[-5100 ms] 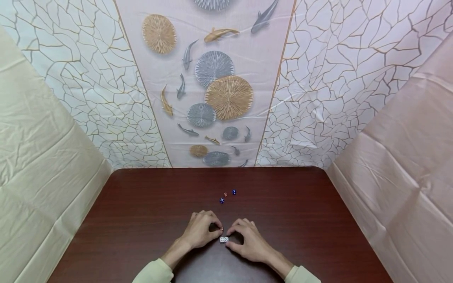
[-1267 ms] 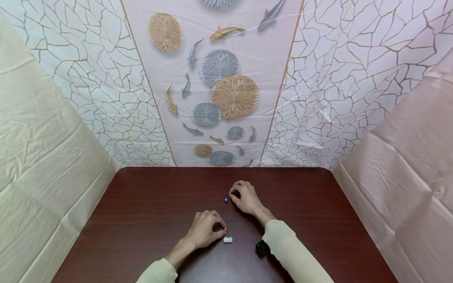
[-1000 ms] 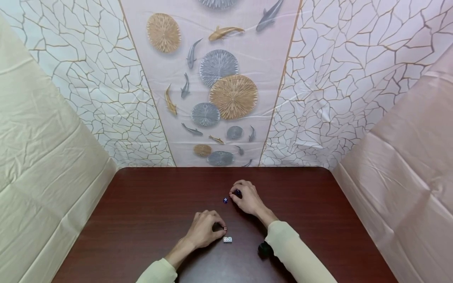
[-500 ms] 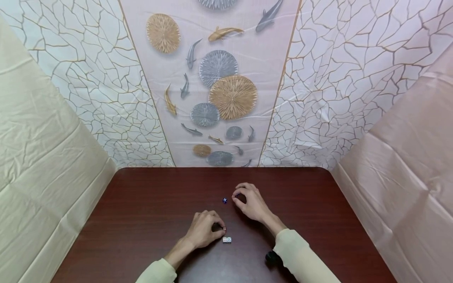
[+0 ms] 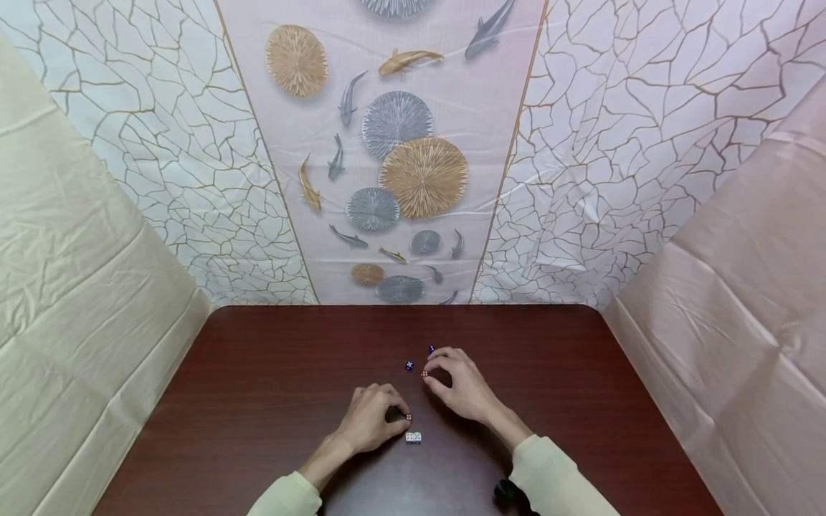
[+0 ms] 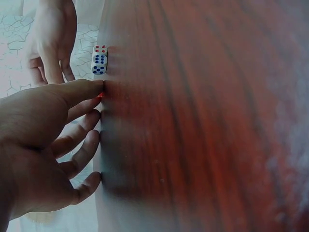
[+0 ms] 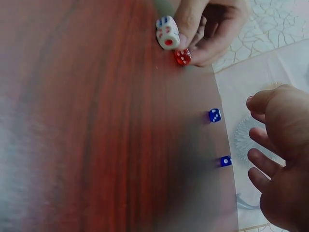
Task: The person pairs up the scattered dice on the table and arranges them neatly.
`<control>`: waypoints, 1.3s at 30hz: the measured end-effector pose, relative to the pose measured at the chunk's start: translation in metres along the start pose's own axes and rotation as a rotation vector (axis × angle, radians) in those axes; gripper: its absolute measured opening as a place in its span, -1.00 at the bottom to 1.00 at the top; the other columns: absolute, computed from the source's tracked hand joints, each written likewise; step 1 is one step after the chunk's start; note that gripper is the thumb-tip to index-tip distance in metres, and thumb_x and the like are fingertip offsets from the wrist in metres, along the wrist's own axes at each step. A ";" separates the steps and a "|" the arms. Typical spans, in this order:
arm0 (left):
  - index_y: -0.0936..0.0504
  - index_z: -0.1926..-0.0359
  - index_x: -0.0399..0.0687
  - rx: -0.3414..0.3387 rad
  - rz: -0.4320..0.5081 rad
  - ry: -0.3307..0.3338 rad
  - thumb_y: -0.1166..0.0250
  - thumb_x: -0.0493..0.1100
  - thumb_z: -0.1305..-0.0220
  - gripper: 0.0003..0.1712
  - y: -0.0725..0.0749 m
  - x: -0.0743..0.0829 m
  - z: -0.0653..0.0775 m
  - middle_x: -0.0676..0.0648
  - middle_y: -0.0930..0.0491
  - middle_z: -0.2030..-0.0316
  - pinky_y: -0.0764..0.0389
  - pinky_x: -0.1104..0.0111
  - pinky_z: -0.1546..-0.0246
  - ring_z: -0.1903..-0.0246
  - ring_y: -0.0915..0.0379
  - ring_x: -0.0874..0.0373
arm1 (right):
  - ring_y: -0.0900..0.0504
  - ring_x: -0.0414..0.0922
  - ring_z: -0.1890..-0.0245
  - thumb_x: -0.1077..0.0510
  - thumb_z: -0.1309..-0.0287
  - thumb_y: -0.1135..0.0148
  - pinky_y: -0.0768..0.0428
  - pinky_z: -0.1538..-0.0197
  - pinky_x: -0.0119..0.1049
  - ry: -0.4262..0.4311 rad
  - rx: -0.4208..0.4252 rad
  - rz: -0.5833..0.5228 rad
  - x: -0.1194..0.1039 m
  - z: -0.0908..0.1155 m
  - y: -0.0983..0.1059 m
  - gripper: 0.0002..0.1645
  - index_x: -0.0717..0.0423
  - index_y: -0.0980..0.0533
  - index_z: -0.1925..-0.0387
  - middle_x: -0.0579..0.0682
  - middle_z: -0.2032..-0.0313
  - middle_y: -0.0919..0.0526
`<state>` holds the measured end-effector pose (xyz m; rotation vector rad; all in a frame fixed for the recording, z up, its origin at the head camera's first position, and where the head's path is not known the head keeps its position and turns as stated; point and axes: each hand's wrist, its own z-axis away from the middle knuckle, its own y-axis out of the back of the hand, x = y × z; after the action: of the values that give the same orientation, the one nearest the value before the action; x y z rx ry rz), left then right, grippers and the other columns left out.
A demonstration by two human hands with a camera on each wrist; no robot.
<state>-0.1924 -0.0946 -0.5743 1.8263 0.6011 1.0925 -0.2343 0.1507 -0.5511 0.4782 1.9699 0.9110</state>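
My left hand [image 5: 369, 421] rests on the table and pinches a red die [image 5: 409, 417] between thumb and forefinger. Just nearer to me, two white dice [image 5: 413, 438] sit side by side, touching. My right hand [image 5: 466, 385] pinches another red die [image 5: 424, 374] at its fingertips, farther out and to the right of the left hand. In the right wrist view that die is hidden by the fingers, which appear raised off the table. One blue die [image 5: 409, 365] lies left of the right hand, and a second blue die [image 5: 432, 349] shows just beyond its fingers.
The dark red wooden table [image 5: 271, 373] stretches out around the dice. A patterned cloth [image 5: 413, 215] hangs behind its far edge, with plain cloth [image 5: 723, 308] along the sides. A black object [image 5: 506, 493] shows beneath the right sleeve.
My right hand went from the white dice to the far dice and took hold of a red die. It has since drawn that die back toward me. The left hand keeps its place.
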 end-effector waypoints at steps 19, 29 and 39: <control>-0.93 0.21 0.24 0.003 0.019 0.006 -0.69 -0.03 -0.29 -0.91 -0.001 0.000 0.001 0.16 -0.83 0.13 -0.54 -0.02 -0.11 0.06 -0.68 0.14 | -0.73 -0.15 -0.10 0.15 -0.45 -0.53 -0.70 -0.23 -0.04 0.065 -0.090 0.000 -0.011 0.030 -0.008 -0.89 -0.09 -0.78 0.07 -0.17 0.00 -0.82; -0.94 0.18 0.22 0.001 0.014 0.010 -0.69 -0.03 -0.28 -0.89 0.000 0.001 0.001 0.14 -0.84 0.11 -0.51 0.05 -0.06 0.06 -0.68 0.14 | -0.71 -0.16 -0.07 0.17 -0.42 -0.54 -0.70 -0.21 -0.11 0.089 -0.127 0.027 -0.012 0.037 -0.017 -0.88 0.00 -0.79 0.06 -0.13 0.03 -0.82; -0.94 0.19 0.24 0.003 0.010 0.001 -0.69 -0.03 -0.29 -0.90 0.000 0.001 0.001 0.14 -0.83 0.12 -0.53 0.02 -0.08 0.07 -0.68 0.14 | -0.68 -0.17 -0.03 0.14 -0.41 -0.55 -0.64 -0.18 -0.14 0.083 -0.154 0.041 -0.011 0.039 -0.023 -0.88 -0.04 -0.81 0.06 -0.17 0.07 -0.80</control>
<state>-0.1912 -0.0943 -0.5735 1.8335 0.5956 1.0999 -0.1946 0.1447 -0.5759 0.3996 1.9522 1.1148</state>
